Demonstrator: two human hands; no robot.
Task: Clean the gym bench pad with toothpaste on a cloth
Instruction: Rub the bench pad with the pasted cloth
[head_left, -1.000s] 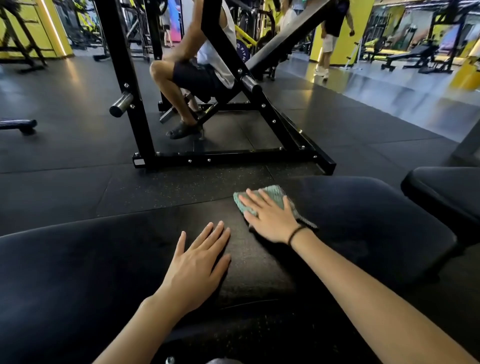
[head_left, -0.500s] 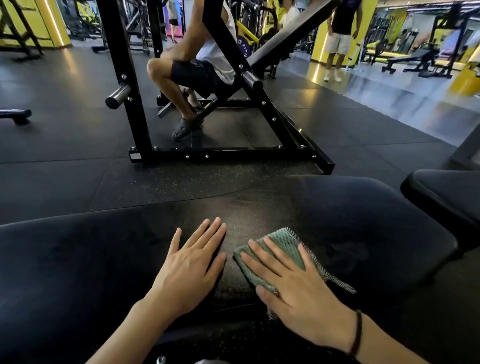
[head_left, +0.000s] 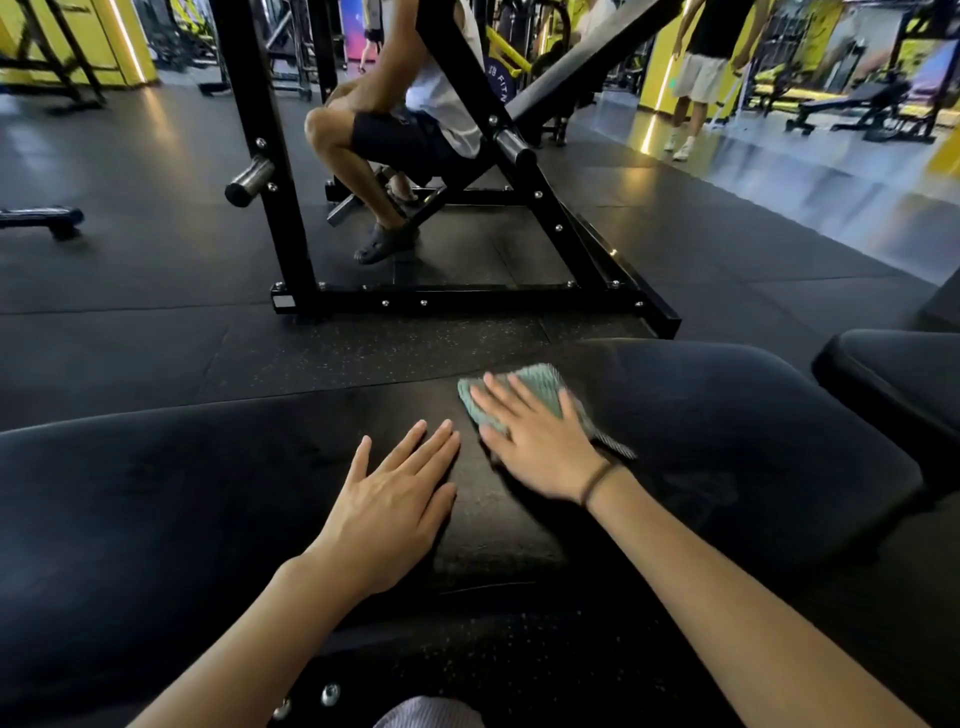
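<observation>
A wide black bench pad (head_left: 182, 509) fills the lower half of the view. A teal cloth (head_left: 540, 382) lies on the pad near its far edge. My right hand (head_left: 535, 447) presses flat on the cloth with straight, spread fingers, covering most of it. My left hand (head_left: 389, 504) rests flat on the bare pad just left of the right hand, fingers straight. No toothpaste tube is in view.
A black steel machine frame (head_left: 467, 304) stands on the rubber floor just beyond the pad, with a person seated in it. A second black pad (head_left: 898, 374) sits at the right. Another person stands at the far right by a yellow wall.
My right hand has pushed the cloth away from me, from the near part of the pad back toward its far edge. My left hand has stayed in place.
</observation>
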